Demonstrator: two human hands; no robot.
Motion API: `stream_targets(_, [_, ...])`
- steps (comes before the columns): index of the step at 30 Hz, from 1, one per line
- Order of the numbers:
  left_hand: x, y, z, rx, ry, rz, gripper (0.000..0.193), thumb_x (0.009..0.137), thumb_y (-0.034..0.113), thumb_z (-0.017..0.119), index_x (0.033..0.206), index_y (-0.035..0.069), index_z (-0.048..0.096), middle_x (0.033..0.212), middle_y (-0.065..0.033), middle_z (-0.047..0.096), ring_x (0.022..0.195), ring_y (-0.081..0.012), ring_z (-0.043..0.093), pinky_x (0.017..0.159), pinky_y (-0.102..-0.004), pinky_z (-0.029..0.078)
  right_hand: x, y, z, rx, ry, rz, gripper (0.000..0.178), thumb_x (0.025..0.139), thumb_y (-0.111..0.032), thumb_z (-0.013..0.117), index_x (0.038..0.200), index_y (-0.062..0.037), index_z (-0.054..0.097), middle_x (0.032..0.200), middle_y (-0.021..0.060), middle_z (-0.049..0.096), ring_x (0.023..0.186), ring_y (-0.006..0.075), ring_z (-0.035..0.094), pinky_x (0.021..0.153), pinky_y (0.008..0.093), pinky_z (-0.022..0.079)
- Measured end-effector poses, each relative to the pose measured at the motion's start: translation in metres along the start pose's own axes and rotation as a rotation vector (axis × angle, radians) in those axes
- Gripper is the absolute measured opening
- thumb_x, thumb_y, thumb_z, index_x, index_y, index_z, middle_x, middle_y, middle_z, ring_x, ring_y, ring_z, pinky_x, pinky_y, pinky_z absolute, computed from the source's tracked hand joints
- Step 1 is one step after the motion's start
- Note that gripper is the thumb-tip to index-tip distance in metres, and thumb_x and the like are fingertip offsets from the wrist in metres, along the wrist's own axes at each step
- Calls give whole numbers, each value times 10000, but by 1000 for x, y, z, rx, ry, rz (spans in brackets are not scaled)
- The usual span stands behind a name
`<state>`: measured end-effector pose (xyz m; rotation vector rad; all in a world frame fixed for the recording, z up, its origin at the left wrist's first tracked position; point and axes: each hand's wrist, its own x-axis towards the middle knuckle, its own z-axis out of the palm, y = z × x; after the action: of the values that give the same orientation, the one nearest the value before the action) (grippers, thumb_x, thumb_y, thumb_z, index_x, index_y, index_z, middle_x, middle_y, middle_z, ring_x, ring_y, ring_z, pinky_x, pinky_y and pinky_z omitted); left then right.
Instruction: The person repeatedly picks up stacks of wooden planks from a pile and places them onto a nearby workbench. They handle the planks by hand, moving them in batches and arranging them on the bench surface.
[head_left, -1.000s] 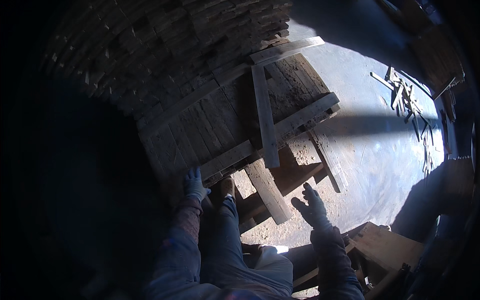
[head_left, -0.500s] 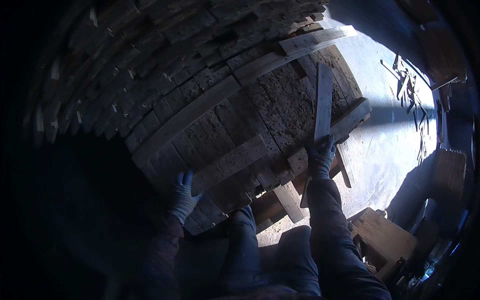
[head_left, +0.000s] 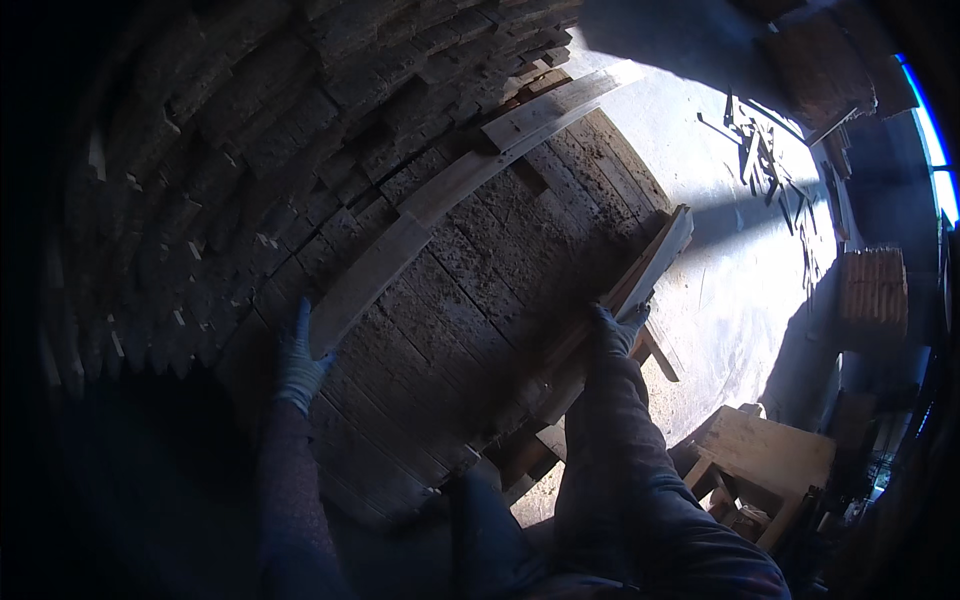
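My left hand (head_left: 300, 368), in a light work glove, is at the near end of a flat wooden board (head_left: 365, 278). Its thumb and fingers lie on either side of that end. The board rests on a broad platform of dark, dusty planks (head_left: 470, 290), in line with longer boards (head_left: 560, 112) curving toward the far side. Along the platform's right edge, my gloved right hand (head_left: 622, 330) closes around a pale wooden slat (head_left: 655, 262). Other boards lie against this slat, and their near ends are in shadow.
A high stack of rough boards (head_left: 250, 130) rises at the far left. Scrap sticks (head_left: 765, 160) litter the bright floor on the right. A wooden box-like stand (head_left: 765, 450) is near my right forearm, with a bundle of boards (head_left: 872, 290) beyond it.
The slat in my right hand has swung down from pointing away to lying along the platform's right edge. My left hand has moved left and farther out; the short board beside it has left its place.
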<state>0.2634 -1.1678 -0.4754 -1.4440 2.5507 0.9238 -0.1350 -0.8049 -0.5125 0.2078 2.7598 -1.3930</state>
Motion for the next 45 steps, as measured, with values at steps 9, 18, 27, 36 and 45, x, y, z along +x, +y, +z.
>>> stream_targets(9, [85,268,0,-28,-68,222,1033,767,176,826,1584,228,195,1385,-228,472,1268,-382,510,1052,-482,475,88,-49,-19,575,-175,195,920,712,54,823,1448,-119,299,1192,132,583,967,236,651,847,339,574])
stream_targets(18, [373,498,107,382,-3,202,1119,770,303,841,1583,370,76,1434,-242,429,1296,-400,493,1101,-487,424,233,-70,-69,563,-356,234,933,775,33,767,1507,-179,229,1071,128,618,874,211,649,758,340,570])
stream_targets(27, [312,404,74,415,-80,167,1134,690,257,887,1566,343,174,1499,-255,346,1368,-454,388,1137,-519,379,293,-58,-94,513,-448,329,966,743,27,774,1518,-179,237,1074,98,605,919,189,620,787,325,556])
stream_targets(36, [294,337,48,-45,-418,-109,1273,645,508,892,1600,162,125,1626,-162,219,1503,-329,187,1235,-428,194,294,-76,-85,509,-576,272,929,755,55,750,1514,-173,266,1077,122,623,919,208,627,797,328,547])
stream_targets(45, [201,384,103,336,-185,-126,1040,659,402,898,1485,127,331,1426,-209,422,1302,-412,462,1094,-514,421,203,-95,-83,492,-801,253,863,742,7,764,1486,-140,352,1171,73,557,970,180,591,788,305,542])
